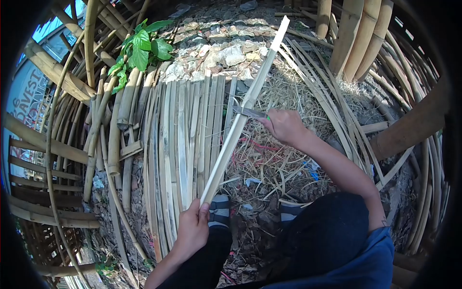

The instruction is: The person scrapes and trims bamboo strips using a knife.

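A long split bamboo strip (232,144) slants from the lower middle up to the top right, its pale inner side showing. Its lower end is gripped by my left hand (193,225), thumb on top. My right hand (285,126) is closed round the handle of a knife (249,112), whose blade lies across the strip about midway along it. Left of the strip, a row of cut bamboo slats (185,135) lies side by side on the ground. Thin shavings (269,168) are heaped below and right of my right hand.
Bamboo poles (115,139) and a leafy green plant (144,45) stand at the left. Thick upright poles (361,38) rise at the top right. Long slats (332,101) lean at the right. Stone rubble (216,53) lies ahead. My sandalled feet (219,211) are below.
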A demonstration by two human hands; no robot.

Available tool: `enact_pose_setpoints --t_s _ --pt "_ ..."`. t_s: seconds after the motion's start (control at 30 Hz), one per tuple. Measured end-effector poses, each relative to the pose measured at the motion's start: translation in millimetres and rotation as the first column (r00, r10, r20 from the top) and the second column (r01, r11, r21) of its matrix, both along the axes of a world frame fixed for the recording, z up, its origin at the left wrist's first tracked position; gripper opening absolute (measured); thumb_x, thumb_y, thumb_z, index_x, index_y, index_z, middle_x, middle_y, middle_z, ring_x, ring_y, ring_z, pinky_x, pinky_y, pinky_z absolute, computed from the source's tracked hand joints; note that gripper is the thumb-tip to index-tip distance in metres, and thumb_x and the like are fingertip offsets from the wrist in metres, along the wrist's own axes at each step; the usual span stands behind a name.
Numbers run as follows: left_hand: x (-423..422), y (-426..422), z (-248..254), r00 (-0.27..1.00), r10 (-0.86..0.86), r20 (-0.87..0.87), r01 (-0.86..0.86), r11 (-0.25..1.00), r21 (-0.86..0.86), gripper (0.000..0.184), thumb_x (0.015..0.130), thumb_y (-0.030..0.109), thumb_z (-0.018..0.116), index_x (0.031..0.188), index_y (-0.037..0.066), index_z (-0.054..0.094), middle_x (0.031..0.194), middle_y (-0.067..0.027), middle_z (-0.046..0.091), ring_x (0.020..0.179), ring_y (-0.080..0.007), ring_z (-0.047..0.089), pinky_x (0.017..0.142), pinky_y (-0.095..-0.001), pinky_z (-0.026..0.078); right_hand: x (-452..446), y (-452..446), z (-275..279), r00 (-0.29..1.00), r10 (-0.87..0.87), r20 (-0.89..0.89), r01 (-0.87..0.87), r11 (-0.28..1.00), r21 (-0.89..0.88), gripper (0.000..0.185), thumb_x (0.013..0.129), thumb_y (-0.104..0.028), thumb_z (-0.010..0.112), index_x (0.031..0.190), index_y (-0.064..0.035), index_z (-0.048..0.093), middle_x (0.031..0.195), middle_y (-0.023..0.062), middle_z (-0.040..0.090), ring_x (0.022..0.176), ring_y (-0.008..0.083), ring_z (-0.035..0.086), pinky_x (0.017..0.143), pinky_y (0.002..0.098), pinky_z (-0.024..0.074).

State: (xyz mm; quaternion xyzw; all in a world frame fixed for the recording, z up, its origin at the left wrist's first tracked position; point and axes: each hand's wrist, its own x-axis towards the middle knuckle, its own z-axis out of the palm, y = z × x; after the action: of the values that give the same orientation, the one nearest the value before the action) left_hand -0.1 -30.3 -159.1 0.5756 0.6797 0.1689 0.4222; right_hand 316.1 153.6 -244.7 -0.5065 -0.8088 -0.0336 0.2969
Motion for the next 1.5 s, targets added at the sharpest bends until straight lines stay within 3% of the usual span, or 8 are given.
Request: enact_pose_setpoints --t_s 0.23,0.3,0.47,0.63,0.73,1.13,1.37,1.5 --pt "-9 -8 0 0.998 -0.011 -0.057 0.010 1.000 -0.002 0.028 0.106 0.018 0.048 0.089 -0.003 0.054 0.064 -0.0063 0.052 0.059 -0.0128 0.047 0.055 -0.0323 0.040 81 33 11 0.832 -0.544 -0.110 0.502 0.822 -0.269 0.068 0.108 -0.047 0.028 0.077 0.0034 0.063 0.068 0.0276 0.063 0.072 0.0462 0.065 0.070 0.0537 0.0525" --pt "-11 -10 0 0.988 -0.045 -0.150 0.056 0.996 0.072 0.023 0.104 0.014 0.052 0.087 -0.003 0.052 0.061 -0.0191 0.055 0.053 -0.0345 0.056 0.053 -0.0418 0.042 87 27 12 0.758 -0.581 -0.297 0.542 0.814 -0.210 0.069 0.108 -0.047 0.029 0.077 0.0063 0.059 0.064 0.0263 0.058 0.069 0.0455 0.062 0.070 0.0540 0.0473" --pt "-1 -4 -3 0.974 -0.072 -0.214 0.107 0.982 0.157 0.014 0.099 0.010 0.057 0.098 -0.004 0.058 0.070 -0.0237 0.060 0.063 -0.0429 0.059 0.059 -0.0472 0.045 -10 -45 20 0.965 0.009 -0.262 -0.067 0.974 -0.215 0.052 0.105 -0.042 0.042 0.079 -0.0002 0.060 0.057 0.0198 0.059 0.055 0.0416 0.062 0.053 0.0510 0.0479" --pt "-1 -4 -4 0.958 -0.042 -0.283 0.124 0.952 0.279 0.018 0.096 0.007 0.060 0.109 -0.004 0.063 0.082 -0.0277 0.062 0.074 -0.0456 0.062 0.066 -0.0502 0.047 -53 -74 22 0.975 0.211 -0.068 -0.221 0.946 -0.238 0.052 0.104 -0.044 0.045 0.080 -0.0013 0.064 0.057 0.0182 0.061 0.051 0.0378 0.064 0.050 0.0483 0.0519" --pt "-7 -6 -10 0.958 -0.027 -0.285 0.106 0.958 0.266 0.015 0.095 0.005 0.059 0.105 -0.005 0.063 0.082 -0.0280 0.062 0.074 -0.0459 0.062 0.066 -0.0502 0.047 -31 -46 17 0.995 0.015 -0.098 -0.042 0.959 -0.280 0.053 0.104 -0.045 0.045 0.080 -0.0009 0.064 0.057 0.0174 0.062 0.051 0.0374 0.064 0.050 0.0477 0.0520" --pt "-9 -9 -13 0.954 -0.031 -0.299 0.143 0.922 0.361 0.017 0.100 0.011 0.056 0.095 -0.005 0.060 0.068 -0.0269 0.055 0.064 -0.0462 0.056 0.059 -0.0485 0.041 12 -7 9 0.996 -0.066 0.062 0.081 0.951 -0.299 0.059 0.106 -0.049 0.036 0.087 -0.0007 0.063 0.063 0.0198 0.063 0.058 0.0383 0.066 0.055 0.0511 0.0517" --pt "-25 -14 -12 0.909 -0.064 -0.411 0.179 0.952 0.248 0.009 0.092 0.002 0.057 0.099 -0.004 0.058 0.083 -0.0289 0.061 0.077 -0.0494 0.060 0.067 -0.0551 0.046 90 24 20 0.793 -0.561 -0.238 0.504 0.823 -0.263 0.065 0.107 -0.048 0.031 0.084 0.0029 0.066 0.068 0.0260 0.063 0.068 0.0459 0.065 0.063 0.0536 0.0500" --pt "-19 -11 -11 0.915 -0.068 -0.397 0.176 0.954 0.244 0.013 0.089 -0.001 0.058 0.102 -0.004 0.057 0.085 -0.0282 0.061 0.079 -0.0494 0.061 0.070 -0.0550 0.047 17 -33 28 0.962 -0.201 -0.183 0.126 0.927 -0.354 0.058 0.105 -0.047 0.040 0.080 -0.0004 0.064 0.060 0.0211 0.061 0.059 0.0414 0.063 0.059 0.0518 0.0487"
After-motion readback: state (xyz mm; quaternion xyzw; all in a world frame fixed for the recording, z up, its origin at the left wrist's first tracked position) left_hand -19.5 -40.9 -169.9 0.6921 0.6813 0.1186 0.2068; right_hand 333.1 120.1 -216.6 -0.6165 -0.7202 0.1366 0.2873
